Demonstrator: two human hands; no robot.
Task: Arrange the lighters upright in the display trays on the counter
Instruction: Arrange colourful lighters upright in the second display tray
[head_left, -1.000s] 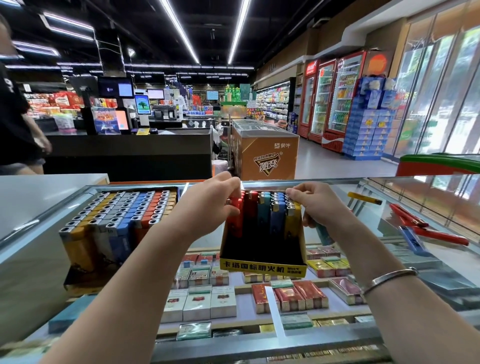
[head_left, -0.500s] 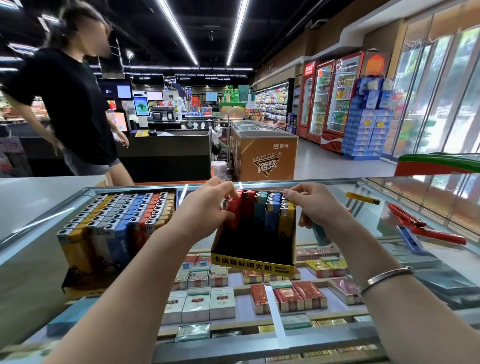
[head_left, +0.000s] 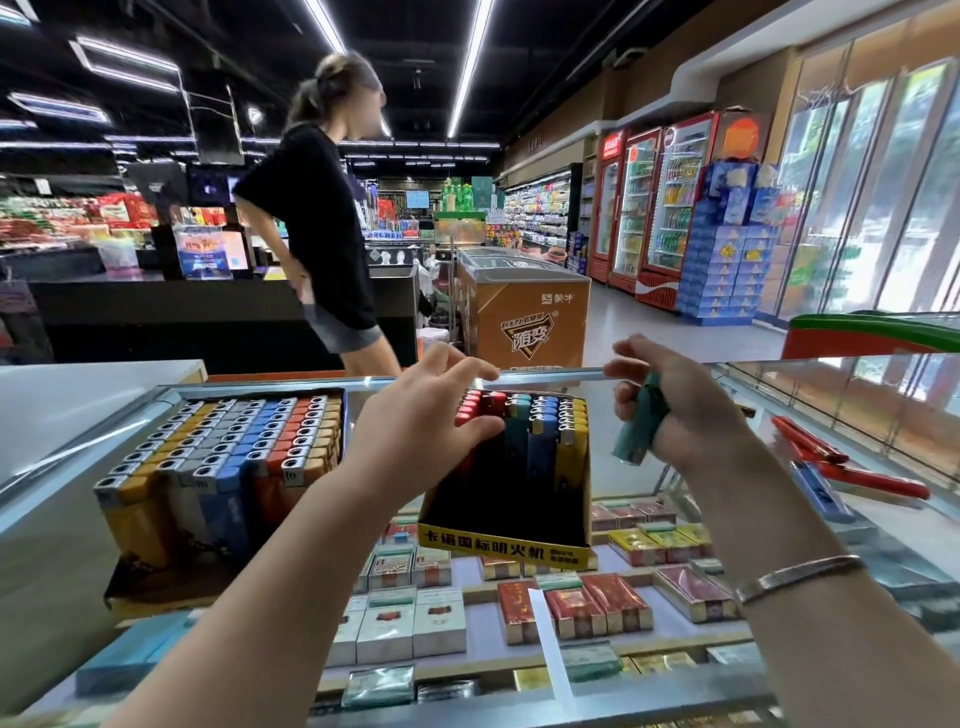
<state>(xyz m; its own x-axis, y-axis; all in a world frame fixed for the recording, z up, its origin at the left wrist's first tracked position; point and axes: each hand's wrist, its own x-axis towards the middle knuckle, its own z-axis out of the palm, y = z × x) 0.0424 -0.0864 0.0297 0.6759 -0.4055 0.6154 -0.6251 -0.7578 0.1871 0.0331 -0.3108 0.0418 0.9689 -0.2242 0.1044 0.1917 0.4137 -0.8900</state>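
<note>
On the left of the glass-topped display desk (head_left: 675, 374) stands a wide dark cardboard tray (head_left: 171, 577), packed full with upright rows of yellow, grey, blue and orange plastic lighters with silver tops (head_left: 228, 447). Just beside it, to the right, sits a smaller yellow-fronted cardboard tray with black printed characters (head_left: 506, 545); only its back rows are filled, with upright red, teal, blue and yellow lighters (head_left: 540, 431), while its front part shows dark and bare. The left hand (head_left: 415, 431) reaches over this tray's left rear corner, fingers spread and loosely bent, the thumb lying against the red lighters there; its grip closes on nothing that can be seen. Further right, apart from the tray and above the glass, the right hand (head_left: 680, 410) has its grip curled round a single teal plastic lighter (head_left: 636, 431), which hangs tilted with its lower end pointing down. A thin silver bangle (head_left: 795, 577) circles the right wrist. At the far right of the desk lie several long red utility lighters (head_left: 852, 467) and a blue one (head_left: 821, 488), flat on the glass. Under the glass, rows of cigarette packs (head_left: 571, 608) fill the shelves. Behind the desk a person in a black top (head_left: 311, 228) stands near an orange chest freezer (head_left: 524, 306).
</note>
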